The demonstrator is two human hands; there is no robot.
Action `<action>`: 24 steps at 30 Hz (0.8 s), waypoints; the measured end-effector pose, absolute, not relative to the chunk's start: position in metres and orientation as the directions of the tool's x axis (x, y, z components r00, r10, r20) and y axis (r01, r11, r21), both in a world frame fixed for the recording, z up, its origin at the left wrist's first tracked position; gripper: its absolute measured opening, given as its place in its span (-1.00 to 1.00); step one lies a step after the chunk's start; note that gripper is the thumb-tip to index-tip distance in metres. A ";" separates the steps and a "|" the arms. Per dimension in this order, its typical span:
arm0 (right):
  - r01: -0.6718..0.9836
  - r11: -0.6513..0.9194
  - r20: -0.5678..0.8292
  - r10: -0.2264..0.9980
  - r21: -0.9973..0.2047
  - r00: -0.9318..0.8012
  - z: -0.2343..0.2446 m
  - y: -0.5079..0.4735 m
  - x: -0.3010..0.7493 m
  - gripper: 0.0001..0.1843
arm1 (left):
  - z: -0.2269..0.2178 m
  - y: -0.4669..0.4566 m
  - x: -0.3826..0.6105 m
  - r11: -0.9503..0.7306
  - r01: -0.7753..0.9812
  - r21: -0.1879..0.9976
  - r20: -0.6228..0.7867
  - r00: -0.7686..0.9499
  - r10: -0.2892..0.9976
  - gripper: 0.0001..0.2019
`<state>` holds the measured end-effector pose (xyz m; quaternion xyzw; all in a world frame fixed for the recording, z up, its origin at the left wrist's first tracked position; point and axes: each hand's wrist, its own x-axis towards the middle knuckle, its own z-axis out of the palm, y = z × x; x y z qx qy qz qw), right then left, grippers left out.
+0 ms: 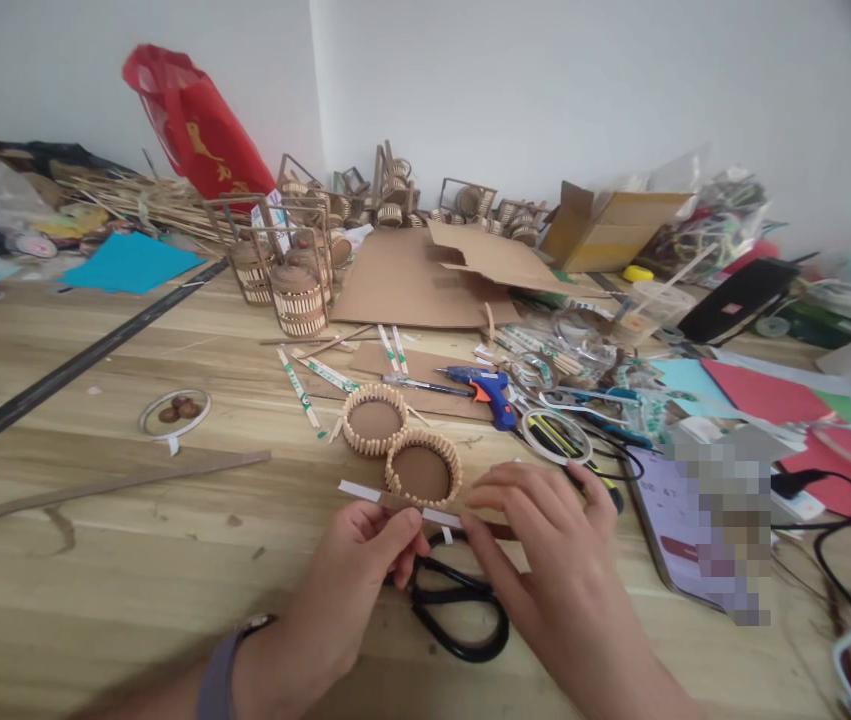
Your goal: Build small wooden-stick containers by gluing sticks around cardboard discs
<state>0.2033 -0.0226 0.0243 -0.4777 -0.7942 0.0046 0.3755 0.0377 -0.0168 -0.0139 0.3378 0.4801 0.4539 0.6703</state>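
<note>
In the head view my left hand (365,560) pinches a narrow brown cardboard strip (396,501) between thumb and fingers. White pieces of tape (360,491) lie along the strip. My right hand (545,550) bends over the strip's right part, its fingertips at a white tape piece (441,518) and the brown end beside it. Just beyond the strip sit two round cardboard trays (425,472) (375,420) edged with short wooden sticks. Black-handled scissors (462,600) lie beneath my hands, their blades mostly hidden.
A blue glue gun (496,398), a yellow-black cutter (556,447) and a phone (665,540) lie to the right. At left are a tape roll (204,410) around brown balls and a long brown strip (132,482). Stick-sided lidded baskets (299,305) stand behind, near cardboard sheets (410,280).
</note>
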 end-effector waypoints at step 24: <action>0.778 0.559 0.658 0.705 -0.286 -0.266 0.011 -0.029 0.186 -0.66 | -0.018 -0.026 0.039 0.274 -0.027 0.961 -0.259 0.248 0.934 -0.62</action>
